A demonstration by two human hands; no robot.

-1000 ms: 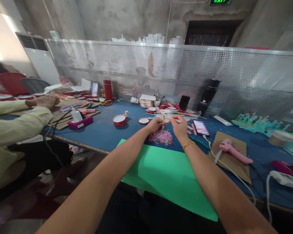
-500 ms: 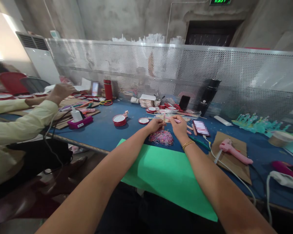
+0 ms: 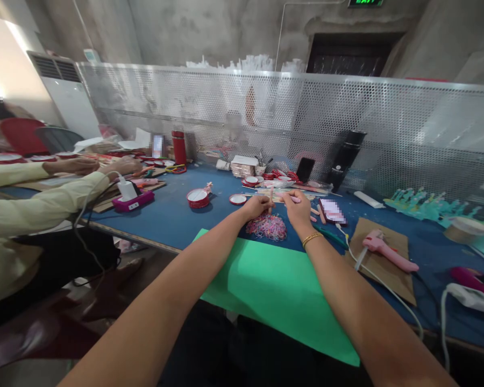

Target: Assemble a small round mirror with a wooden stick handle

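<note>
Pinching a slim stick (image 3: 271, 194) upright, the left hand (image 3: 258, 208) sat at the far edge of the heap of thin coloured bands (image 3: 266, 228), fingers drawn narrow. Right hand (image 3: 298, 210), to the heap's right, gripped a pink rod (image 3: 295, 199); how near its covered end came to the stick, couldn't tell. Green sheet (image 3: 278, 295) lay on the heap's near side, red-rimmed roll (image 3: 197, 199) left of it, phone (image 3: 333, 211) right, glue gun (image 3: 389, 251) on cardboard (image 3: 403, 287) farther right. Likely trouble: stick could twist or tip, since fingertips alone seemed to steady it. Loose bands could snag and scatter if the left fingers dipped. White cable (image 3: 387, 290), apparently the phone's, ran beside the right forearm; a wide elbow swing could catch it and drag the phone.
</note>
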